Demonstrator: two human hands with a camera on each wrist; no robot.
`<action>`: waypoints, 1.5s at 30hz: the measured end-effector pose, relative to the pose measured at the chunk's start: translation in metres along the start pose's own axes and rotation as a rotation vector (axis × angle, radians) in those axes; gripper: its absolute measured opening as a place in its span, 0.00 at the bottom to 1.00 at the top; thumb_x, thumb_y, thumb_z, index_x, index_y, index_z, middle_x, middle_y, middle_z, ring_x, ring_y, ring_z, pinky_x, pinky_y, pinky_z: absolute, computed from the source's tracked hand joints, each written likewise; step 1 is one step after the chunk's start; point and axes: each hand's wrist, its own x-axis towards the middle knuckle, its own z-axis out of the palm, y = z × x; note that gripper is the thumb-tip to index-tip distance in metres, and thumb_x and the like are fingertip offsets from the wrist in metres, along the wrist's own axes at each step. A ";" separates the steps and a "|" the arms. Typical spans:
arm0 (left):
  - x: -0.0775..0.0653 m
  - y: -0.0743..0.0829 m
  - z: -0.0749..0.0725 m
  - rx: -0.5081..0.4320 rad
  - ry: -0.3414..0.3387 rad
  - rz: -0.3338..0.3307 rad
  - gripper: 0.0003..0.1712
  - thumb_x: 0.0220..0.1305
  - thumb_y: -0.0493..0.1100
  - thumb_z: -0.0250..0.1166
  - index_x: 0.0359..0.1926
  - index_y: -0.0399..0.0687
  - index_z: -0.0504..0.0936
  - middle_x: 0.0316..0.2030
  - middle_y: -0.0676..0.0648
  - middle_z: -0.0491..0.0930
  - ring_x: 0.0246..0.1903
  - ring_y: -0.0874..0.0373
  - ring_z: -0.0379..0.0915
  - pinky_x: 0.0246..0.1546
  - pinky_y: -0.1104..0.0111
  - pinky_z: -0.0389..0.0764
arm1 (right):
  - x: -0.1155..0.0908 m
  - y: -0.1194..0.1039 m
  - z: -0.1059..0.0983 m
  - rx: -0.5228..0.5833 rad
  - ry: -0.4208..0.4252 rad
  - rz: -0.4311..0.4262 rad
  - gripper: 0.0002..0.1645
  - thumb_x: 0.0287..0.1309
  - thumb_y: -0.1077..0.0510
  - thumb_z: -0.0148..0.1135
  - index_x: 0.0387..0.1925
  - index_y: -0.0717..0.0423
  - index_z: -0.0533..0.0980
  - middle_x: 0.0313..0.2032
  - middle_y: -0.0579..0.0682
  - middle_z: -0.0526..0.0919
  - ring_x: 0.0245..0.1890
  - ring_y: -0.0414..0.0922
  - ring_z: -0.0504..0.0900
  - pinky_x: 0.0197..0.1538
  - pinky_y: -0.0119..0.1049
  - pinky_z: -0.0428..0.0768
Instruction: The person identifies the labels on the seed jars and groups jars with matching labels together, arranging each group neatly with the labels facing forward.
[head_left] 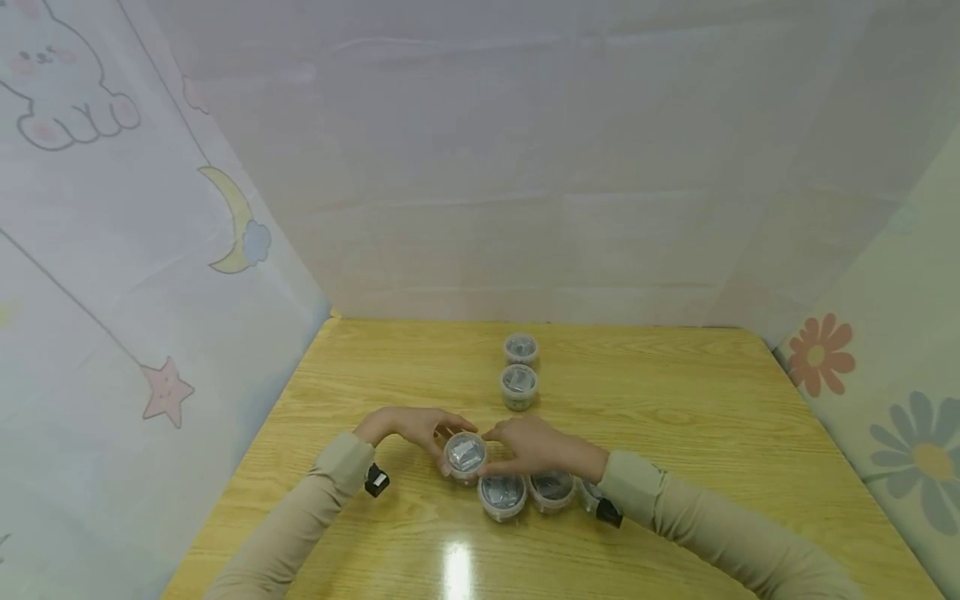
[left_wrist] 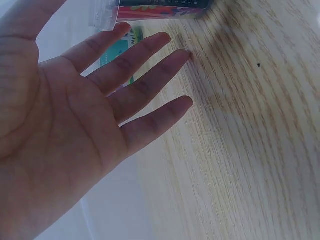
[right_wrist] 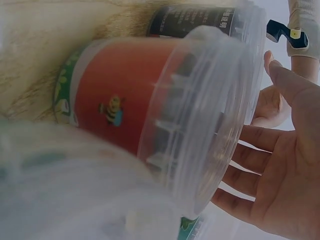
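A small clear-lidded plastic tub (head_left: 466, 454) with a silvery packet showing under its lid stands between my two hands. My left hand (head_left: 415, 429) is at its left side, thumb in front and fingers behind; in the left wrist view the fingers (left_wrist: 135, 89) are straight and spread, the index tip at the tub's rim. My right hand (head_left: 534, 446) reaches to its right side with extended fingers, passing over neighbouring tubs. In the right wrist view, a tub with an orange-red bee label (right_wrist: 120, 95) is near the right palm, and a dark-labelled tub (right_wrist: 192, 20) lies beyond.
Just right of the held-between tub, three more lidded tubs form a row: one tub (head_left: 502, 497), a second (head_left: 553, 492) and a third (head_left: 590, 498) partly under my right wrist. Farther back stand two others, a nearer tub (head_left: 519, 387) and a farther tub (head_left: 521, 348), on the wooden table (head_left: 660, 383).
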 end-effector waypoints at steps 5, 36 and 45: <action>0.001 0.000 0.001 0.006 -0.004 0.019 0.48 0.48 0.43 0.74 0.68 0.44 0.59 0.61 0.48 0.67 0.59 0.50 0.66 0.58 0.63 0.70 | 0.000 0.000 0.002 0.007 0.001 0.012 0.38 0.55 0.30 0.54 0.55 0.55 0.75 0.47 0.50 0.81 0.43 0.43 0.80 0.41 0.39 0.81; 0.001 -0.003 0.003 -0.108 0.061 0.109 0.34 0.49 0.43 0.73 0.58 0.53 0.71 0.50 0.57 0.75 0.47 0.61 0.75 0.47 0.69 0.78 | 0.005 0.004 0.010 0.072 0.092 0.032 0.38 0.54 0.29 0.53 0.50 0.54 0.78 0.41 0.46 0.83 0.27 0.32 0.75 0.30 0.27 0.77; 0.001 -0.001 0.001 -0.095 0.076 0.129 0.34 0.50 0.46 0.72 0.59 0.53 0.71 0.51 0.56 0.75 0.49 0.61 0.75 0.49 0.68 0.77 | 0.004 0.007 0.009 0.085 0.115 0.002 0.37 0.54 0.29 0.53 0.49 0.54 0.78 0.33 0.48 0.84 0.19 0.31 0.70 0.22 0.25 0.71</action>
